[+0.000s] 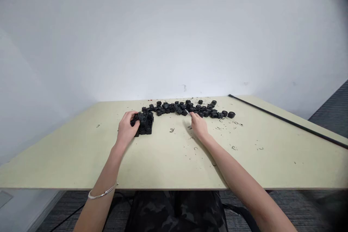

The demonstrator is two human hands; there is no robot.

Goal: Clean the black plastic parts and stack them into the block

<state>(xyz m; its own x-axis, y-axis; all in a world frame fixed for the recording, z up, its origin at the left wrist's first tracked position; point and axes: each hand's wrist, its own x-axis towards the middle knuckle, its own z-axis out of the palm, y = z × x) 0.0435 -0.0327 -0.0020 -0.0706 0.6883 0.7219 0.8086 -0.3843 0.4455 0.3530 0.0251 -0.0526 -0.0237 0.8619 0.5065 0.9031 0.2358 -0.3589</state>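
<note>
Head view, looking forward and down: a person sits at a pale yellow-green counter (81, 156) pushed up against a plain whitish wall (174, 36). I see both bare forearms reaching over it. The left hand (126, 127) is curled around the left end of a compact block of small black parts (148, 125), thumb on the near side, its grip closed on it. The block sits on the counter, left of the middle. The right hand (199, 125) has a narrow, pinching grip on a slim metal tool (188, 112), whose tip points at a long, loose scatter of similar black parts (170, 107) stretching along the back of the counter. Thin black curls (172, 130) and specks dot the surface, mostly around and to the right of the right hand. A long black rod (272, 114) lies slantwise at the far right. The left wrist wears a silvery bracelet (104, 193). Below the counter's edge are dark camouflage trousers (154, 212) and grey carpet (67, 212).
</note>
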